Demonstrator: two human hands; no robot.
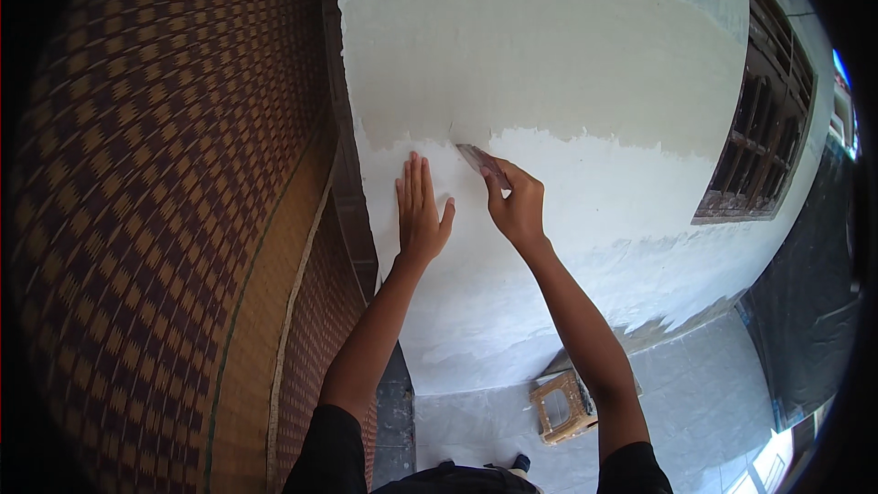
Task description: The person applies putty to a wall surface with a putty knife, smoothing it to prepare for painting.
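In front of me rises a wall [549, 55], greyish-beige in its upper part and whiter below, with a ragged border between the two tones. My left hand [421, 210] lies flat against the white part, fingers stretched upward and thumb apart, holding nothing. To its right, my right hand [518, 201] grips a putty knife [476, 159]. The blade points up and left and meets the wall near the ragged border. My fingers hide most of its handle.
A woven brown and tan mat [165, 174] hangs along the left, beside a dark door frame [347, 165]. A barred wooden window [759, 119] is at the right. Below, a small wooden stool [562, 407] stands on grey floor tiles [704, 393]. Dark sheeting [809, 284] hangs at the far right.
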